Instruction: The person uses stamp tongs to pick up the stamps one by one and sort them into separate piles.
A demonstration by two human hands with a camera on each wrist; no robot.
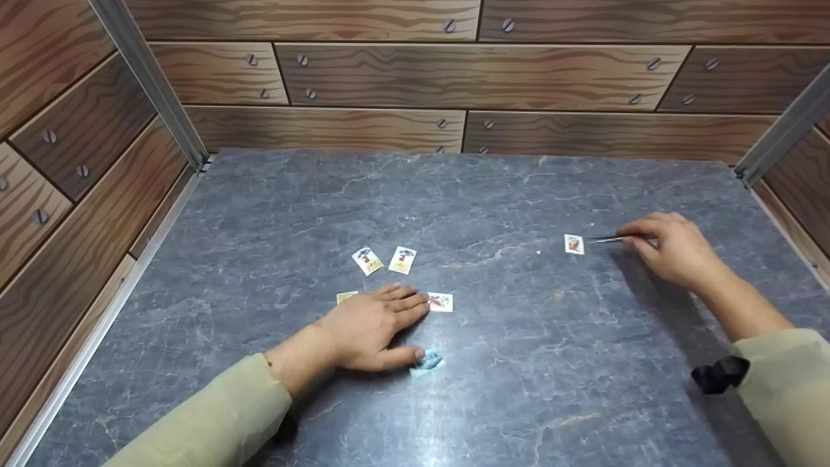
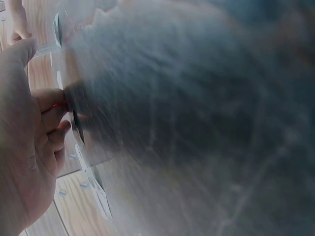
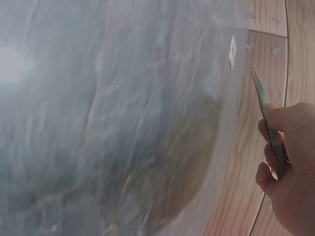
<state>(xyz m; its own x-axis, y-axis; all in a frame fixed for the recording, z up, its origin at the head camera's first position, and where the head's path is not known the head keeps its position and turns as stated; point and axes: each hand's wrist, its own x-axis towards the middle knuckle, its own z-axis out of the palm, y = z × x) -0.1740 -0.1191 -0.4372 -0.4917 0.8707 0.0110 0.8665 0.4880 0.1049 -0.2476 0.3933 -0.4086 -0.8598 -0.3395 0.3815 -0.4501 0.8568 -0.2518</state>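
My left hand lies low over the table, fingers stretched out, with a fingertip on the edge of a small picture card. A yellowish card shows partly behind that hand. By the thumb is a crumpled light-blue scrap. On the right, my right hand pinches a pair of metal tweezers between thumb and fingers. The tweezers' tips point left, toward a small card with a reddish picture, which lies just past them.
Two more picture cards, a left one and a right one, lie beyond my left hand. A tiny white speck is on the grey marbled table. Wood-patterned panels stand along the back and both sides.
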